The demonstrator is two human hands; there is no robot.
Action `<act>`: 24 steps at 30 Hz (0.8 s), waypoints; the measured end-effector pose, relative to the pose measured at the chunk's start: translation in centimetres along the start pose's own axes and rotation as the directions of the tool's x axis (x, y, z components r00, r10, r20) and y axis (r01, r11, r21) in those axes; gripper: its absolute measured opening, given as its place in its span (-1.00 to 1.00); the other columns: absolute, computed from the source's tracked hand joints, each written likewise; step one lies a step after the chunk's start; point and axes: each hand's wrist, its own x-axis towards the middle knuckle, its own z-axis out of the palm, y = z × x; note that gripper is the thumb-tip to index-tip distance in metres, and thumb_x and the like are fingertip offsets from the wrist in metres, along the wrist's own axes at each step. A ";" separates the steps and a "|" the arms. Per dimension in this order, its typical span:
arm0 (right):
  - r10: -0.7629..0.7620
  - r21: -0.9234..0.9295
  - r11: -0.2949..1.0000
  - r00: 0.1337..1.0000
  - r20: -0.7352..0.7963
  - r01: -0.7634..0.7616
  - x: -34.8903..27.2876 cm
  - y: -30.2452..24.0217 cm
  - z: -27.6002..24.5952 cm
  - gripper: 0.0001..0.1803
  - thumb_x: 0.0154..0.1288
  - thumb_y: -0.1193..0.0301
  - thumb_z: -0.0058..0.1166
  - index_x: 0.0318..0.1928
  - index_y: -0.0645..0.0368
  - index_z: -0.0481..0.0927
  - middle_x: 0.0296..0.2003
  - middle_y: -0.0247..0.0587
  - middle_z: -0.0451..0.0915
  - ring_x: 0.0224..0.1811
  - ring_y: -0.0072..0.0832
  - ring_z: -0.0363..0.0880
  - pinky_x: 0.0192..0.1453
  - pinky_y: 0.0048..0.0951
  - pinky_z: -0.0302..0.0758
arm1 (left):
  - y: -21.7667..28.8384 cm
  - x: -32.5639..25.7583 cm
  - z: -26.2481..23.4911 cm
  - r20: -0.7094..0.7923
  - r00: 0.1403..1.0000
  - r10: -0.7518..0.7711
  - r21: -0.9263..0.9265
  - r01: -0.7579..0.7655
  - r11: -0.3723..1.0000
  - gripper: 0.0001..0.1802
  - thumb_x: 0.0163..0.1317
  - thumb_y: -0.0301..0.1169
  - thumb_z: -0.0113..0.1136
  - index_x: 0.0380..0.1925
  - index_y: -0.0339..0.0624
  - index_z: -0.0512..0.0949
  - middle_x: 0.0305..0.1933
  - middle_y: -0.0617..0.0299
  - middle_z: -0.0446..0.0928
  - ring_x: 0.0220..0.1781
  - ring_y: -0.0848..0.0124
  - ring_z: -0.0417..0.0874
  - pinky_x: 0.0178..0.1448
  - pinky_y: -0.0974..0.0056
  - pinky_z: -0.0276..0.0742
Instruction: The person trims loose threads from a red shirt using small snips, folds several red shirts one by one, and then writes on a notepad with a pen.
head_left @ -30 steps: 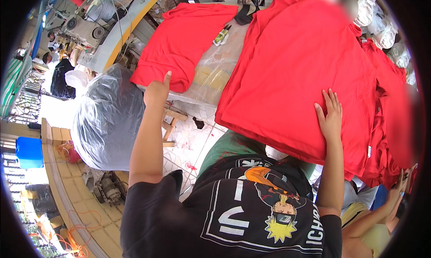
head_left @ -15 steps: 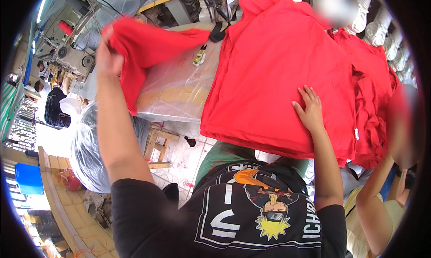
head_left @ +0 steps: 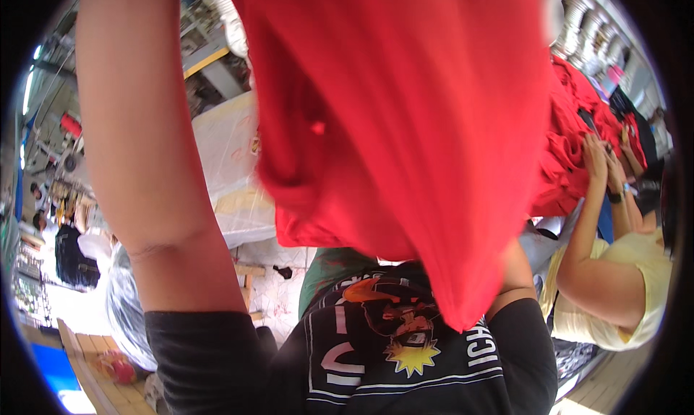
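A loose piece of red cloth point(head_left: 405, 126), smeared by motion, hangs raised in front of me and fills the middle of the view. Its lower tip dangles over my black shirt. My left forearm reaches straight up beside the cloth, and the hand lies beyond the top edge. Only a bit of my right arm shows near the elbow; the cloth covers that hand. Beneath it, the near edge of the flat stack of red fabric point(head_left: 307, 230) peeks out.
Left of the stack lies a plastic-wrapped bundle point(head_left: 228, 155). At the right, another person's hands point(head_left: 596, 158) are on crumpled red cloth point(head_left: 560, 155). White balusters point(head_left: 578, 32) line the back right. A wooden stool point(head_left: 249, 277) and a clear plastic bag point(head_left: 126, 306) stand lower left.
My left hand has swung the red cloth up from the left bundle, and the cloth now hangs over the stack. My left hand has left the view; my right hand has become hidden.
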 end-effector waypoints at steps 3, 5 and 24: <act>-0.080 -0.044 0.996 0.996 -0.037 0.079 -0.3 -4.2 -7.9 -0.23 0.08 0.19 0.26 0.23 0.23 0.23 0.16 0.06 0.31 0.20 -0.25 0.29 0.24 -0.31 0.28 | -2.5 0.8 -0.9 -0.054 0.998 0.013 -0.056 -0.016 0.998 -0.39 0.24 0.00 -0.10 0.08 -0.30 0.38 0.15 0.03 0.43 0.22 0.13 0.40 0.30 0.06 0.27; -0.039 -0.090 0.995 0.999 0.027 0.041 0.5 -4.3 -11.6 -0.29 0.10 0.22 0.25 0.20 0.23 0.28 0.12 0.04 0.37 0.14 -0.27 0.36 0.20 -0.31 0.33 | -5.4 -1.1 -3.9 -0.170 0.985 -0.032 -0.043 0.025 0.999 -0.36 0.24 0.03 -0.10 0.08 -0.31 0.38 0.15 0.01 0.43 0.23 0.11 0.39 0.30 0.04 0.27; 0.647 -0.188 0.761 0.752 0.131 -0.622 -3.0 7.8 -9.8 -0.76 0.20 0.27 0.19 -0.29 0.20 0.60 -0.38 -0.46 0.57 -0.36 -0.73 0.44 -0.20 -0.60 0.40 | -23.2 -31.6 -11.7 -0.667 0.052 -0.743 -0.455 0.762 0.462 0.10 -0.11 0.30 0.25 0.21 -0.31 0.12 0.07 0.09 0.41 0.13 0.19 0.46 0.21 0.11 0.32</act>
